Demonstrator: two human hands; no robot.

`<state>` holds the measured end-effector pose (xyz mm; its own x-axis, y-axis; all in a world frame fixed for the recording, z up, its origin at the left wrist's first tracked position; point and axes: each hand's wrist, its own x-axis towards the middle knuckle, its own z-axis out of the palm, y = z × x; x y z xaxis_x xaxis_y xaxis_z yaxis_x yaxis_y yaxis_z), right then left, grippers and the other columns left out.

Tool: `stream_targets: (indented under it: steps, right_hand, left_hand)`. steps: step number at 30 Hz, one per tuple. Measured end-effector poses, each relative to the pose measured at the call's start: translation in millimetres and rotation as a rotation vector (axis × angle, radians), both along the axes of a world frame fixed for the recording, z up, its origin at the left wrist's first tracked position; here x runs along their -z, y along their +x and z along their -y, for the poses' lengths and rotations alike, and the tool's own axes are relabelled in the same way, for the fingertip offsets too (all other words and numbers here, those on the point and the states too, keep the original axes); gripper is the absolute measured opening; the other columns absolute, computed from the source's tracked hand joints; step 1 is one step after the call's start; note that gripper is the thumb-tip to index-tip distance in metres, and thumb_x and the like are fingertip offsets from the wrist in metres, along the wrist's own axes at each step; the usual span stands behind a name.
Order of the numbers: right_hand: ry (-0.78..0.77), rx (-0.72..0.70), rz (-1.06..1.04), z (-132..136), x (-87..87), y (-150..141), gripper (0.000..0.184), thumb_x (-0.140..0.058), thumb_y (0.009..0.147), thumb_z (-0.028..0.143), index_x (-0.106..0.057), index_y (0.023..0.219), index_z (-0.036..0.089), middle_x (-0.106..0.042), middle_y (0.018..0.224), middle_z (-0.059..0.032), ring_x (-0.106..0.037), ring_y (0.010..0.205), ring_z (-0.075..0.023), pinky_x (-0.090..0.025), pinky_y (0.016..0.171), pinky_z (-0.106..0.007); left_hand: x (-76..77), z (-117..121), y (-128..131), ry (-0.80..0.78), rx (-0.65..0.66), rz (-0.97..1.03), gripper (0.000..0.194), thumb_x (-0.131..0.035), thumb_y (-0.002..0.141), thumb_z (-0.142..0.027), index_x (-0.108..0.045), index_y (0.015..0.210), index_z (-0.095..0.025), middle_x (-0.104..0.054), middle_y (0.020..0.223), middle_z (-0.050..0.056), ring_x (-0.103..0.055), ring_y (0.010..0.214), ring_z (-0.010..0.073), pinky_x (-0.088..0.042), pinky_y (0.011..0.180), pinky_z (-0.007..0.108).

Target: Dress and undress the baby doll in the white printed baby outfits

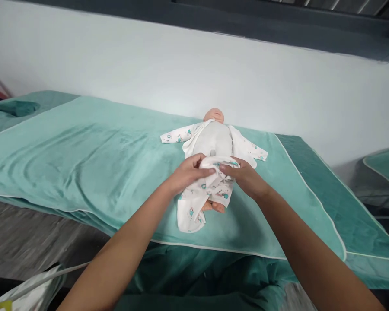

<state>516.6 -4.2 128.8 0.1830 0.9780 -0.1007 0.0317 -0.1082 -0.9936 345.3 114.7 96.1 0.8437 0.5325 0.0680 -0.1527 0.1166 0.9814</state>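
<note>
A baby doll lies on its back on the bed, its head toward the wall. A white printed top is spread open under it, with the sleeves stretched out to both sides. Both hands grip the gathered waistband of white printed baby pants over the doll's lower body. My left hand pinches the waistband's left side, thumb on top. Opposite it, my right hand pinches the right side. One pant leg trails toward the near edge. The doll's feet show beside it; the upper legs are hidden.
A light green blanket with a pale edge covers the bed, over darker green cloth. The white wall rises behind the bed. At the lower left is a partly visible white bag-like object.
</note>
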Motion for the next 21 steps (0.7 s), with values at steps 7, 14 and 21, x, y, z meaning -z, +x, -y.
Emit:
stream_targets:
  steps: [7, 14, 21]
  right_hand:
    - [-0.147, -0.238, 0.190, -5.8, -4.8, -9.1, 0.031, -0.086, 0.073, 0.039, -0.074, 0.093, 0.018, -0.072, 0.085, -0.0006, -0.064, 0.081, -0.0184, -0.048, 0.073, -0.030]
    - [-0.127, 0.001, 0.040, -8.0, 4.6, -8.6, 0.026, -0.079, 0.075, 0.036, -0.073, 0.092, 0.018, -0.073, 0.087, -0.0025, -0.065, 0.078, -0.0190, -0.049, 0.072, -0.031]
    - [0.026, 0.178, -0.040, -10.6, 13.8, -11.2, 0.018, -0.072, 0.080, 0.038, -0.064, 0.083, 0.022, -0.065, 0.078, 0.0027, -0.058, 0.072, -0.0154, -0.044, 0.066, -0.027]
  left_hand:
    - [7.1, -0.2, 19.3, -0.169, -0.202, 0.143, 0.041, -0.082, 0.073, -0.046, -0.053, 0.083, -0.019, -0.058, 0.071, -0.005, -0.052, 0.060, 0.0089, -0.041, 0.058, 0.021]
    - [9.1, 1.5, 13.7, -0.046, -0.179, 0.062, 0.036, -0.074, 0.082, -0.052, -0.059, 0.088, -0.019, -0.058, 0.076, -0.004, -0.052, 0.067, 0.0108, -0.041, 0.061, 0.022]
    - [3.2, 3.1, -4.4, 0.147, 0.097, -0.048, 0.038, -0.081, 0.075, -0.033, -0.071, 0.109, -0.019, -0.073, 0.104, 0.005, -0.065, 0.092, 0.0222, -0.049, 0.076, 0.029]
